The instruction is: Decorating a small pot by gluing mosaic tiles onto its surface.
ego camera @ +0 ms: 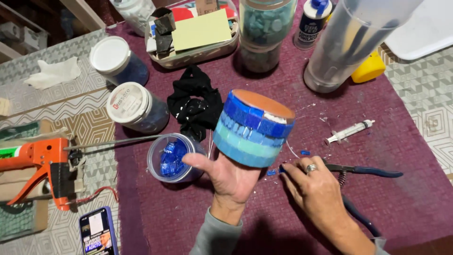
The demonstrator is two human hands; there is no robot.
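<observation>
Head view: left hand (231,177) cups a round terracotta pot (254,127) banded in glossy blue mosaic tiles; right hand (311,182) pinches a small blue tile chip (281,168) beside blue-handled nippers (363,171).

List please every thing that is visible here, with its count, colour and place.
mosaic pot: 1, terracotta with blue tile bands, on left palm
cup of tiles: 1, clear, blue pieces, beside left thumb
nippers: 1, dark handles, by right hand
syringe: 1, clear, right of pot
black cloth: 1, behind pot
white-lidded jars: 2, upper left
caulking gun: 1, orange, left edge
phone: 1, bottom left
left hand: holds pot
right hand: on cloth, fingertips at a blue chip
</observation>
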